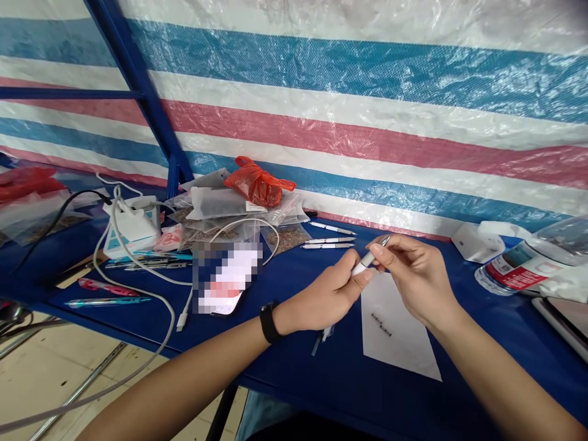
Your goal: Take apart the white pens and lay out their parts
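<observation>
Though slim, a white pen (pixel 363 265) with silver tip (pixel 384 241), in the pinch of left hand (pixel 324 293) and right hand (pixel 418 272).

Crinkled plastic sheeting (pixel 367 128) banded in white, blue and red, its glossy surface flecked with bright reflections, rises behind the blue table (pixel 285 361), with a blue frame (pixel 133 67) of slanted and crosswise bars at left and pale floor tiles (pixel 41 361) below.

"Where did the head camera look from?"
"From the near side of the blue table (pixel 500 324), close above it."
"Facing which way?"
"Forward and down across the table, toward the striped sheet (pixel 367 92) behind it."
</observation>
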`<state>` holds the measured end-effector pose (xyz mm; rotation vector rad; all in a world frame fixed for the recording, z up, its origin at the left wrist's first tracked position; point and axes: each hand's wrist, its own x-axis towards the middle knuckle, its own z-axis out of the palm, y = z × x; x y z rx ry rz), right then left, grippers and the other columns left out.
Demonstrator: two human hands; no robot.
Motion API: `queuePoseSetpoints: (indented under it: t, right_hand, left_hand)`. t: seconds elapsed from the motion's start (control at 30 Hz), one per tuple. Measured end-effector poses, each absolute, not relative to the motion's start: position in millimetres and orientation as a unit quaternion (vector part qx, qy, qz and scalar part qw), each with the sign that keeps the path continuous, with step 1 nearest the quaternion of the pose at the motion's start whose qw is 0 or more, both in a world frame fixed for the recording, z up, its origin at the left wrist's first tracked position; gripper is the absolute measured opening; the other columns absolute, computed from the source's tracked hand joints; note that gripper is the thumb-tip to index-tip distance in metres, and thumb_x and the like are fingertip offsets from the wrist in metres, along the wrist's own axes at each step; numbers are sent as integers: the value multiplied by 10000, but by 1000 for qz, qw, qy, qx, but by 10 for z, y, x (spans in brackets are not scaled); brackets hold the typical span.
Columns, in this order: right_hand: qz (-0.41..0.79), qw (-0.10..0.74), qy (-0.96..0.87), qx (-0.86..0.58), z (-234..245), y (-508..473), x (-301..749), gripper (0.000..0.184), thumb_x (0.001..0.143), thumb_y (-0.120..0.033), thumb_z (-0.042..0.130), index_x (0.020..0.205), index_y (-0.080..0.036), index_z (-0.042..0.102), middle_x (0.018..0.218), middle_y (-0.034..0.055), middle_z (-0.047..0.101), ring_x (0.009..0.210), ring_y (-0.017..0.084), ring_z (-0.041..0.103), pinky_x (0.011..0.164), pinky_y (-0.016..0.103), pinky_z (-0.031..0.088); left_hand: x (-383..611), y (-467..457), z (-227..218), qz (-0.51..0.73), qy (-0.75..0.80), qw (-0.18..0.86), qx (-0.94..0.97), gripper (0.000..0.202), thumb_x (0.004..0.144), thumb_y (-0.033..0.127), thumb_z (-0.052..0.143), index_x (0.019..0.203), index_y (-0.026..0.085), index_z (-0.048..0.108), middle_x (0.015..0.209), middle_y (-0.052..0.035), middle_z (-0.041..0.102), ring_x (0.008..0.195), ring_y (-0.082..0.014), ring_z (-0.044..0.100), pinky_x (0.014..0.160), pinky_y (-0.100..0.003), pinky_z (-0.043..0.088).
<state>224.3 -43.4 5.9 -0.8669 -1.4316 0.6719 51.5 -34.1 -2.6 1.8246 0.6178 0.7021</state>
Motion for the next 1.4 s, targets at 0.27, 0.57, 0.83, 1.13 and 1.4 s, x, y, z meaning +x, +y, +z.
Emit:
queuePoseSetpoints:
  t: [0.27, 0.57, 0.83, 1.13, 1.4]
  right_hand:
    - [335, 595, -635, -362, -35, -562, 2370, 499, 810, -647, 797, 739, -161, 707, 915, 86, 695, 676, 122, 584, 640, 255, 528]
    - [125, 436, -690, -563, 113, 198, 2712, 441, 1044, -478, 439, 1062, -135, 714, 1007, 124, 726, 877, 195, 698, 780, 293, 546]
    - [50, 178, -774, -606, 265, 990, 2318, 134, 913, -171, 703, 1018, -133, 777, 1033, 111, 751, 965, 225, 716, 820, 268, 512]
    - [1, 180, -796, -577, 398, 702, 2518, 178, 952, -170, 620, 1044, -158, 772, 1040, 90, 740, 950, 210, 692, 844, 273, 508]
    - [54, 233, -869, -433, -2, 432, 2507, 156, 898, -261, 634, 932, -189, 769, 945, 83, 729, 962, 253, 668, 877, 373, 518]
  left_hand:
    - [531, -349, -9, 175, 170, 721, 648, 372, 1042, 582, 461, 953, 259, 297, 671, 102, 245, 453, -55, 157, 459, -174, 174]
    - [565, -156, -181, 404, 366, 168, 821, 220, 1075, 346, 379, 937, 210, 484, 780, 14, 568, 679, -149, 546, 646, -268, 364]
    - [290, 133, 51, 508, 477, 61, 715, 212, 1072, 341, 401, 1063, 187, 547, 701, 22, 589, 629, -152, 583, 633, -256, 363]
    - [219, 162, 66, 534, 476, 24, 699, 212, 1075, 331, 390, 1009, 193, 537, 673, 20, 567, 600, -159, 569, 609, -258, 347]
    - [274, 141, -2, 523, 433, 53, 733, 255, 1073, 360, 413, 1081, 175, 588, 622, 47, 517, 550, -131, 485, 594, -246, 320]
